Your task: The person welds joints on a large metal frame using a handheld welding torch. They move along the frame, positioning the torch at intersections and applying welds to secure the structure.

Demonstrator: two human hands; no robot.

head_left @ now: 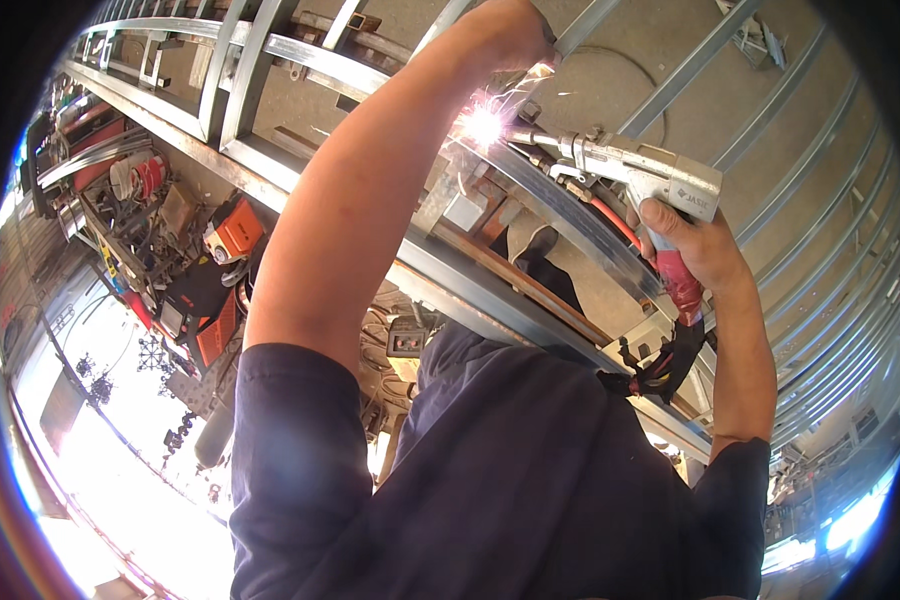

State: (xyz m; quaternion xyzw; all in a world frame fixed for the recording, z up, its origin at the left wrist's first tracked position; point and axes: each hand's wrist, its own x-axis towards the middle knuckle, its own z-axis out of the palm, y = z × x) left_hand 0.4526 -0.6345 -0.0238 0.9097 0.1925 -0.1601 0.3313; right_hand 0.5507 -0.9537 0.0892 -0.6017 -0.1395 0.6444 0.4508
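Observation:
My right hand is wrapped around the red-and-grey handle of a metal welding gun, thumb on its side. The gun's nozzle points left at a bright flash with flying sparks, at the end of a square steel tube. Glare hides the joint itself. Just beyond the flash, my left hand is bent down with curled fingers, beside a slanting metal bar. What those fingers grip is hidden. A dark cable bundle hangs from the gun's handle.
Parallel metal bars of a frame spread across the right side. More steel framing stands at the upper left. Orange-and-black equipment and clutter lie at the left. A shoe shows on the floor below the tubes.

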